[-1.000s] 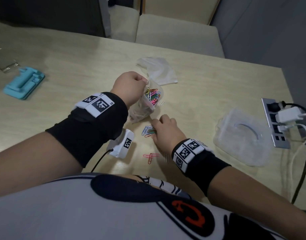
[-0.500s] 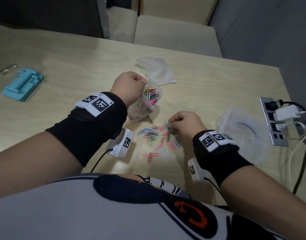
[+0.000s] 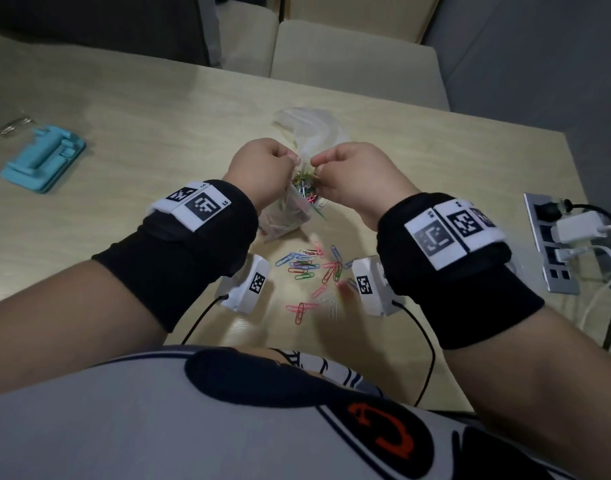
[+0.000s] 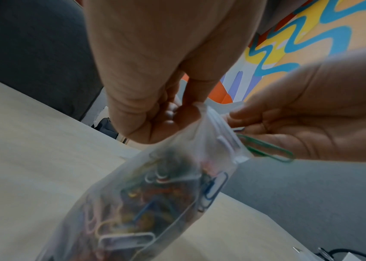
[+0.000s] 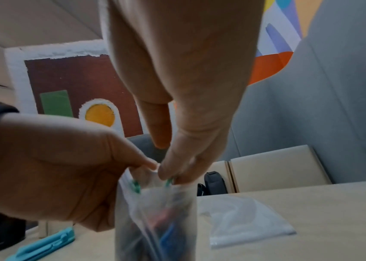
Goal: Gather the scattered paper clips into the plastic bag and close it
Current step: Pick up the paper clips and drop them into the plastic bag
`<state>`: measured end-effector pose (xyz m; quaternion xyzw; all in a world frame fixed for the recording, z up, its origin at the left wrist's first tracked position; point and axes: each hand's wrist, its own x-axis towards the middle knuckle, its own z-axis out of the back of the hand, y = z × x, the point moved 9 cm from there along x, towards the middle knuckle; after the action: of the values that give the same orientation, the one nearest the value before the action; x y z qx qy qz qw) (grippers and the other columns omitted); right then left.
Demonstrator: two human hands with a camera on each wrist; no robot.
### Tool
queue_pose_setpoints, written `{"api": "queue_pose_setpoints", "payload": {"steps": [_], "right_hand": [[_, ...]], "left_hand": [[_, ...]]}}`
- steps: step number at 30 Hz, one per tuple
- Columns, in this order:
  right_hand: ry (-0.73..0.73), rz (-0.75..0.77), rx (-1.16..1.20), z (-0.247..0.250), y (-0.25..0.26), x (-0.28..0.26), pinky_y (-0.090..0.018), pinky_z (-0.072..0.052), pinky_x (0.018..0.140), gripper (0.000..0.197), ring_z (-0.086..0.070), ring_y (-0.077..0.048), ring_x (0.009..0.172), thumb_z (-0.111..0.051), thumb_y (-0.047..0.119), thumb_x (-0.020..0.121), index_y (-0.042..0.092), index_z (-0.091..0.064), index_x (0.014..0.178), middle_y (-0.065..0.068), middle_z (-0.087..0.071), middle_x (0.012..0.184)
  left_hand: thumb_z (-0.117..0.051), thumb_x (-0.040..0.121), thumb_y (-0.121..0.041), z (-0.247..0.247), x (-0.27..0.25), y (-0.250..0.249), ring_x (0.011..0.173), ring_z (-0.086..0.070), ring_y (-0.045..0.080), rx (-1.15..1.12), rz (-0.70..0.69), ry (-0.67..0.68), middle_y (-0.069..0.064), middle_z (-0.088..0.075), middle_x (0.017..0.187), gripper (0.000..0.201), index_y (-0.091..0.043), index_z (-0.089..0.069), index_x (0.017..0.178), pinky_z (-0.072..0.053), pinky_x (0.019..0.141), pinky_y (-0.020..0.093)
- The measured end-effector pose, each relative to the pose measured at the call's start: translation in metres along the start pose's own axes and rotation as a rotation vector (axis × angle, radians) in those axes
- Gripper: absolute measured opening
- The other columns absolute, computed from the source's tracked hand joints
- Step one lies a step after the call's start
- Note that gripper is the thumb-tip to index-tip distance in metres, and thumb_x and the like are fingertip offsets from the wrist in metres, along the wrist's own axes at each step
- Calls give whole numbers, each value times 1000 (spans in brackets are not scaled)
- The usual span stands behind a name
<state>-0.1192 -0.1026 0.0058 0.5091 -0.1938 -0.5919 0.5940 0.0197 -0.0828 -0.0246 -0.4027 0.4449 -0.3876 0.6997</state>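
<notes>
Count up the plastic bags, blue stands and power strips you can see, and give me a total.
Plastic bags: 2 (held bag, spare bag lying behind it)
Blue stand: 1
Power strip: 1
Total: 4

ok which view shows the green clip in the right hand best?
Left wrist view: the green clip lies sharp against the right hand at the mouth of the bag. The right wrist view shows only green slivers by the fingertips. The head view hides it between the hands.
</notes>
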Motion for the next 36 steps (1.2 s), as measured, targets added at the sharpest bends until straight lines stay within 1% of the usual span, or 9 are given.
{"api": "queue_pose_setpoints", "payload": {"steps": [5,8,11,13,18,24,27,31,36], "right_hand": [[-32,106,-7,7,14,3,-36,-58,73,20,-67,-19,86,-47,10,91,25,-58,83,-6,-68,102],[-186,115,-100,23,-7,14,-43,-56,81,16,-65,-22,88,-46,20,91,24,-60,83,-3,-67,94],[-77,-47,-469,9,-60,34,-36,-46,94,26,-59,-32,108,-44,25,93,12,-61,109,-13,-64,115],[26,-72,-598,-8,-86,39,-32,-41,87,29,-56,-33,109,-43,25,94,8,-57,112,-18,-58,118],[266,115,-780,-62,-84,37,-38,-27,112,52,-28,-29,140,-43,26,96,3,-31,141,-17,-25,152],[507,449,-963,-108,-90,-10,-40,-19,118,59,-19,-21,146,-43,32,95,17,-25,149,-6,-19,159],[477,594,-902,-91,-102,-38,-33,-26,117,45,-33,-19,142,-49,27,95,15,-47,139,-5,-34,154],[407,747,-944,-75,-106,-57,-44,-50,94,45,-57,-30,119,-60,41,87,14,-61,122,-8,-57,134],[570,760,-1206,-112,-107,-78,-45,-23,115,69,-25,-28,143,-57,51,83,25,-37,143,-3,-28,156]], "left_hand": [[-54,86,-16,13,5,2,53,-45,16,-11,25,-37,0,-52,59,23,-24,-59,65,-40,67,30],[-53,87,-15,22,8,4,52,-45,17,-20,41,-50,1,-51,59,24,-24,-59,66,-41,63,29],[-52,87,-15,29,11,5,53,-44,17,-25,50,-65,1,-51,60,25,-25,-59,65,-40,62,30],[-52,86,-16,34,13,5,53,-44,17,-19,49,-77,0,-52,61,26,-25,-59,63,-40,63,31],[-53,83,-19,45,16,6,57,-45,16,-11,48,-116,-4,-53,61,23,-25,-60,63,-39,69,33],[-52,83,-16,49,18,5,59,-46,15,-12,46,-134,-5,-52,62,24,-25,-60,63,-40,71,33],[-51,85,-15,46,17,5,60,-46,13,-9,43,-133,-7,-53,63,25,-25,-59,64,-41,71,31],[-51,87,-15,38,13,2,57,-45,12,12,30,-122,-7,-50,61,26,-24,-59,63,-40,72,30],[-51,85,-16,25,7,0,57,-45,13,36,28,-85,-5,-51,62,24,-24,-59,64,-40,74,32]]}}
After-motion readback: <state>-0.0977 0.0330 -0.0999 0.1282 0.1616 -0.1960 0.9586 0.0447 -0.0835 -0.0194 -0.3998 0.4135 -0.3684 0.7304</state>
